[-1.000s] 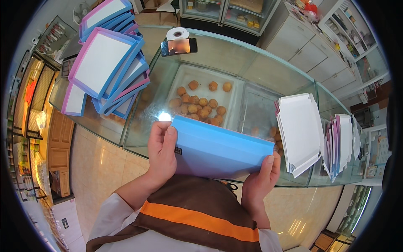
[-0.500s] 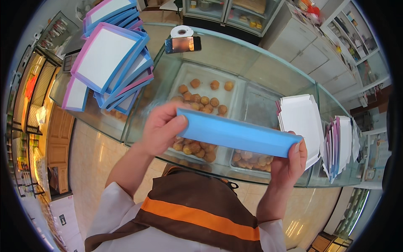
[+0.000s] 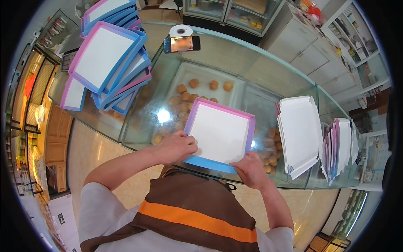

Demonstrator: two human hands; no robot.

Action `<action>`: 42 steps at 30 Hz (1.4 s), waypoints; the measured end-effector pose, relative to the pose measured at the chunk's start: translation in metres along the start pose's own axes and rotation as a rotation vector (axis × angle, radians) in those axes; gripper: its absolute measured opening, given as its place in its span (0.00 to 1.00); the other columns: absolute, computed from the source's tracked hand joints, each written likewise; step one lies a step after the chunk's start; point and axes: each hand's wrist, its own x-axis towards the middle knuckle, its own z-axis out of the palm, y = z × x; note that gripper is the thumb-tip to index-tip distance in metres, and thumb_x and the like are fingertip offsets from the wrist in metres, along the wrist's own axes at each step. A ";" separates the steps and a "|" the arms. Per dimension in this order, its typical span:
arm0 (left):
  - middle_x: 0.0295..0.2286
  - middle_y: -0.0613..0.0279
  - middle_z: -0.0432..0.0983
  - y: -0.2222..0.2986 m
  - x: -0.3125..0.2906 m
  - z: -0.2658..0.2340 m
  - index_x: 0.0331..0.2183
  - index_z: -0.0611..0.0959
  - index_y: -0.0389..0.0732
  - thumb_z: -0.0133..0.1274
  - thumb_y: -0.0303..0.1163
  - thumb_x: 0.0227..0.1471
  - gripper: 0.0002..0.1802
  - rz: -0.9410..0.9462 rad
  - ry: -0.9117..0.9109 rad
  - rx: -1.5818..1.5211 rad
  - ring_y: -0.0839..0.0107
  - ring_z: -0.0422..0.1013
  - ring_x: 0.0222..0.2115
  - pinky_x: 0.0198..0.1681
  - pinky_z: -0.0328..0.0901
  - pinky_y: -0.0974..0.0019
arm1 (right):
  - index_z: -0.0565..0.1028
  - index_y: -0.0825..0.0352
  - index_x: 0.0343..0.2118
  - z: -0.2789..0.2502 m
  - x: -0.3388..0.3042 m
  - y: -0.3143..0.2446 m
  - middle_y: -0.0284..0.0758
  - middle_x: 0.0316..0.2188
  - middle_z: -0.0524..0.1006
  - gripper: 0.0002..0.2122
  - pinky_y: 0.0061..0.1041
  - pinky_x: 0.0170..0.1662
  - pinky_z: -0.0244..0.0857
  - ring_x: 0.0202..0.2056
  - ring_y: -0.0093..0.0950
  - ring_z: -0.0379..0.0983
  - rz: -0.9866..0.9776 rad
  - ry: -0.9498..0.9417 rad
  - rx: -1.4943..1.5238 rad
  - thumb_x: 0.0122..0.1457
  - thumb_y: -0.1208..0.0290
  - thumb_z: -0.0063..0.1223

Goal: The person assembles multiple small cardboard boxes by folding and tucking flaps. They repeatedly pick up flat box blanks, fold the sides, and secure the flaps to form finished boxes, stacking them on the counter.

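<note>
A shallow cardboard box tray (image 3: pixel 218 132), white inside with pink, purple and blue sides, lies flat on the glass counter in front of me. My left hand (image 3: pixel 178 147) grips its near left corner, fingers curled over the wall. At the near right corner, my right hand (image 3: pixel 251 169) pinches the blue edge between thumb and fingers. Beneath the glass, round brown pastries (image 3: pixel 214 85) show, partly hidden by the box and my hands.
Folded box trays (image 3: pixel 105 59) are piled at the left of the counter (image 3: pixel 268 54). Flat white box blanks (image 3: pixel 300 134) lie to the right, beside more upright blanks (image 3: pixel 336 145). At the far edge a phone (image 3: pixel 182 44) leans on a white roll (image 3: pixel 181 30).
The box was held up edge-on with its blue side towards me. Now it rests flat on the glass, open side up, and both hands have come down to its near corners.
</note>
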 end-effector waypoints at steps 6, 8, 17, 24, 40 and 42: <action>0.41 0.59 0.74 -0.002 -0.011 -0.006 0.29 0.81 0.43 0.63 0.33 0.47 0.08 0.188 0.093 0.123 0.60 0.71 0.45 0.61 0.58 0.50 | 0.77 0.63 0.50 -0.003 0.003 -0.003 0.35 0.37 0.78 0.22 0.39 0.54 0.61 0.43 0.36 0.75 0.036 0.048 -0.035 0.49 0.82 0.54; 0.40 0.60 0.73 -0.008 -0.010 -0.004 0.28 0.81 0.43 0.64 0.33 0.46 0.08 0.194 0.140 0.174 0.61 0.71 0.45 0.62 0.58 0.49 | 0.74 0.64 0.54 -0.008 0.003 -0.013 0.36 0.40 0.77 0.26 0.39 0.54 0.61 0.43 0.37 0.74 0.049 0.114 -0.033 0.48 0.84 0.52; 0.34 0.62 0.73 -0.011 -0.005 0.010 0.26 0.78 0.44 0.64 0.33 0.45 0.10 0.204 0.250 0.183 0.63 0.71 0.39 0.55 0.62 0.54 | 0.73 0.65 0.55 0.005 0.012 -0.017 0.41 0.48 0.74 0.29 0.42 0.55 0.62 0.50 0.42 0.71 -0.022 0.138 -0.246 0.44 0.84 0.54; 0.30 0.65 0.70 0.019 0.035 0.034 0.26 0.77 0.45 0.66 0.37 0.42 0.13 0.240 0.376 0.127 0.65 0.69 0.34 0.42 0.62 0.60 | 0.78 0.65 0.41 0.050 0.046 -0.039 0.37 0.43 0.75 0.15 0.38 0.49 0.64 0.45 0.38 0.72 -0.097 0.429 -0.157 0.47 0.76 0.59; 0.33 0.63 0.70 -0.005 0.026 0.035 0.29 0.78 0.42 0.67 0.39 0.43 0.15 0.221 0.389 -0.003 0.64 0.73 0.33 0.32 0.71 0.62 | 0.77 0.62 0.31 0.059 0.071 -0.045 0.32 0.28 0.70 0.05 0.34 0.37 0.61 0.34 0.33 0.69 -0.119 0.276 -0.066 0.50 0.74 0.56; 0.34 0.64 0.71 0.004 0.027 0.032 0.29 0.79 0.43 0.66 0.37 0.44 0.14 0.177 0.459 -0.036 0.63 0.74 0.34 0.33 0.71 0.62 | 0.77 0.63 0.30 0.053 0.075 -0.045 0.33 0.28 0.70 0.03 0.35 0.37 0.61 0.34 0.34 0.68 -0.093 0.202 -0.024 0.51 0.74 0.55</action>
